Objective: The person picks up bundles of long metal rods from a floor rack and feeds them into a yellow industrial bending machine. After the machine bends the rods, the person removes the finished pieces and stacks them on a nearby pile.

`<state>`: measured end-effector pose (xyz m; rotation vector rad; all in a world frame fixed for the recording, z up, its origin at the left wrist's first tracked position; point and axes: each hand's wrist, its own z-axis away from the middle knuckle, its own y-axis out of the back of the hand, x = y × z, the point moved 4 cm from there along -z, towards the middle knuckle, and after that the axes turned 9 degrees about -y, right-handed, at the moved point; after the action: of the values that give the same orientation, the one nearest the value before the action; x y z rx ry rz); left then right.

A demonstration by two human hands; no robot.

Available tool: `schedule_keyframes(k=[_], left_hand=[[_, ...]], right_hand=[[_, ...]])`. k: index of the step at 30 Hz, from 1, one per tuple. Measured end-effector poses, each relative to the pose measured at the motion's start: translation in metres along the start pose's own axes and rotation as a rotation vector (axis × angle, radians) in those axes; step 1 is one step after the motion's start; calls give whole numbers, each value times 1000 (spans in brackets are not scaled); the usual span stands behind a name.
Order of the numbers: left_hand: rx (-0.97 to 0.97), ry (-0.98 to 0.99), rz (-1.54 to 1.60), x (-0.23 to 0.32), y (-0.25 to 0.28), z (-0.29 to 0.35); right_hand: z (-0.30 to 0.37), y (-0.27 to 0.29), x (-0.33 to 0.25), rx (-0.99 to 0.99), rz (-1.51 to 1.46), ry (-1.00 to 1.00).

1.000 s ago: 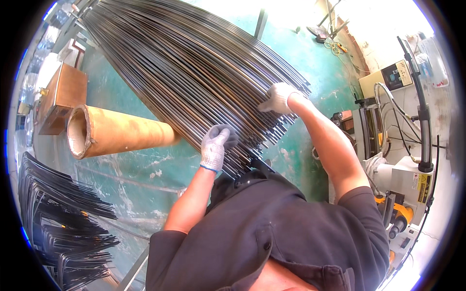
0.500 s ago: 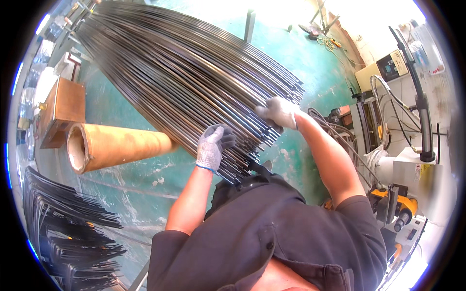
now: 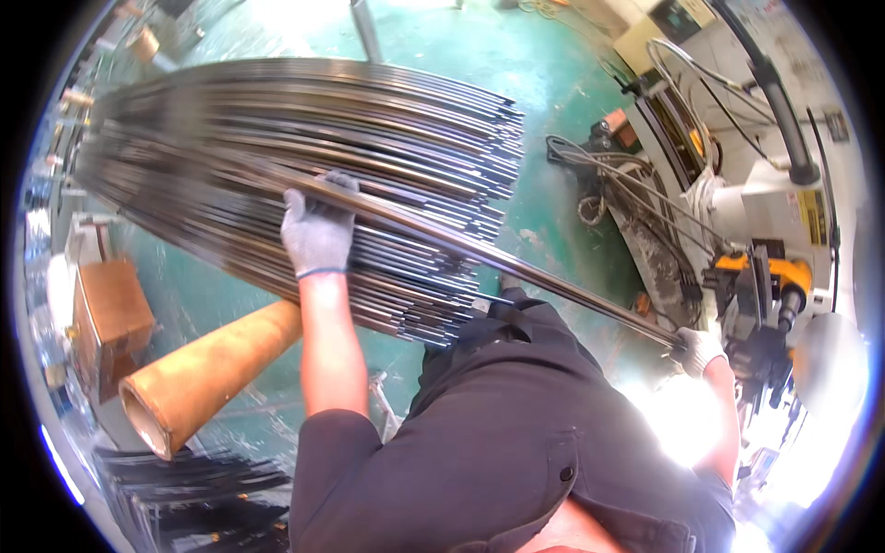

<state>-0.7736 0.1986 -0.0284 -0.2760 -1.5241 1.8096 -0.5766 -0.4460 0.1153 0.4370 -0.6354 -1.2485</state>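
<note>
Both grips on rods; box contents unclear

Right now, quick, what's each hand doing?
Left hand: closed around a few metal rods, partway along them.
Right hand: closed on the same rods, at their right end.

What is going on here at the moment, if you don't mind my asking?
A person in a dark shirt is holding a slim bundle of long metal rods in two gloved hands. The left hand grips it partway along, over a wide pile of similar rods; the right hand holds it at its near end, out past the pile. A brown cardboard tube is beside the pile, on the person's left.
</note>
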Motion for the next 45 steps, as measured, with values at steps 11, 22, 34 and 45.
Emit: schedule_keyframes(k=[11, 22, 34, 45], left_hand=[[90, 196, -313, -117, -71, 115], [-488, 255, -296, -257, -245, 181], [-763, 449, -574, -496, -298, 184], [-584, 732, -605, -699, -261, 160]], right_hand=[[-53, -128, 51, 907, -263, 258], [-103, -279, 368, 1091, -1720, -615], [-101, -203, 384, 837, -3149, 132], [-117, -79, 439, 1120, -2940, -181]])
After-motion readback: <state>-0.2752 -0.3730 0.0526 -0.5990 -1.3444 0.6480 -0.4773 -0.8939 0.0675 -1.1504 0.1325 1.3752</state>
